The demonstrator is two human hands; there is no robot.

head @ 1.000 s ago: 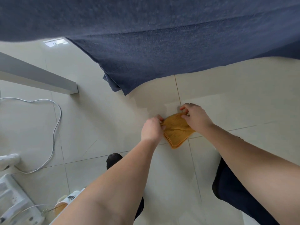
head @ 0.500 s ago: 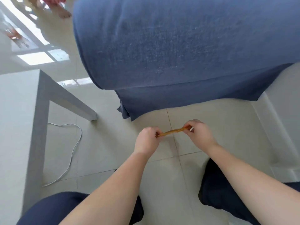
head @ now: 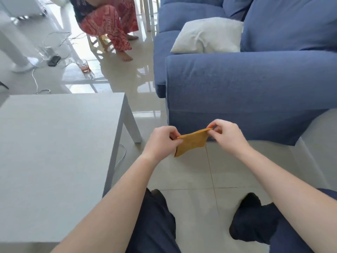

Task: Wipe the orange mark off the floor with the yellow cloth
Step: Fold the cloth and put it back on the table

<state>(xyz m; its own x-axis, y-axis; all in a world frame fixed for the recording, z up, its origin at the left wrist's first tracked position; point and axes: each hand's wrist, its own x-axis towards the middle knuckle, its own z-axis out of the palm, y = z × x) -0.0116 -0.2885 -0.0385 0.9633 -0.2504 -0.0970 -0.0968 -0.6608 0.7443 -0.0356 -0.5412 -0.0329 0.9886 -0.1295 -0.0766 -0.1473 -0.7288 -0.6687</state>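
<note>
A folded yellow cloth (head: 192,142) hangs in the air between both hands, above the pale tiled floor (head: 193,178). My left hand (head: 161,141) pinches its left corner and my right hand (head: 227,136) pinches its upper right corner. The cloth sits in front of the base of the blue sofa (head: 251,84). I see no orange mark on the floor tiles below the cloth. My feet in dark socks (head: 251,216) stand on the tiles at the bottom.
A grey low table (head: 54,156) fills the left. A white cushion (head: 207,36) lies on the sofa. Behind the table a person in a red patterned skirt (head: 109,24) sits on a chair, with white cables (head: 45,52) and a glass (head: 84,65) on the floor.
The view has risen from close to the floor to high above it. The cloth left the tile and both hands now hold it up, stretched between them.
</note>
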